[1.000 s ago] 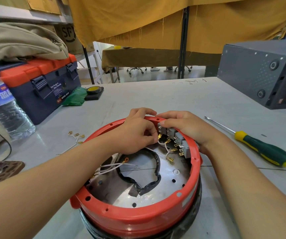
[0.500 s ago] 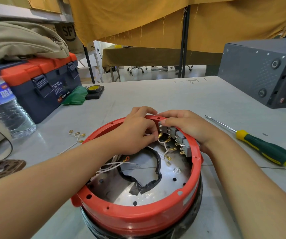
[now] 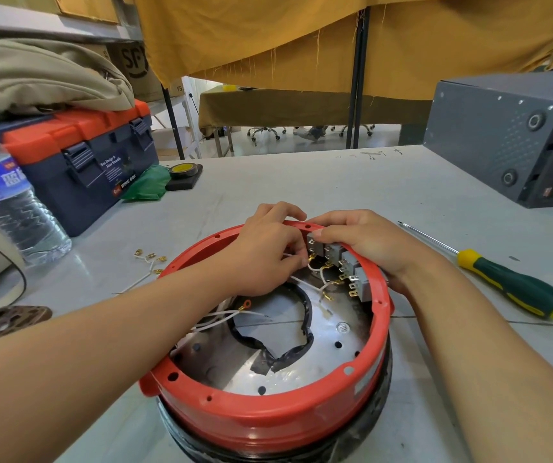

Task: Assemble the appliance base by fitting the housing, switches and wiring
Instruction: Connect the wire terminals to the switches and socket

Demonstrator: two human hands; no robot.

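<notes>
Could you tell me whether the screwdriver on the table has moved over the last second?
No. The screwdriver lies at the same spot and angle right of the red housing.

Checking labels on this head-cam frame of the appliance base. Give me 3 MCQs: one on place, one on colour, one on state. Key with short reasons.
1. Where does the screwdriver lie?
A. inside the housing
B. on the table, to the right of the housing
C. on the toolbox

2. What colour is the housing ring?
A. red
B. blue
C. white

3. What is the left hand doing?
A. resting flat on the table
B. holding the water bottle
C. pinching a white wire at the switches

Key: 1 B, it lies on the table beyond the right forearm, apart from the ring. 2 A, the whole rim is red. 3 C, its fingertips close on a white wire beside the grey switches, while the right hand grips the rim and the switch block.
</notes>
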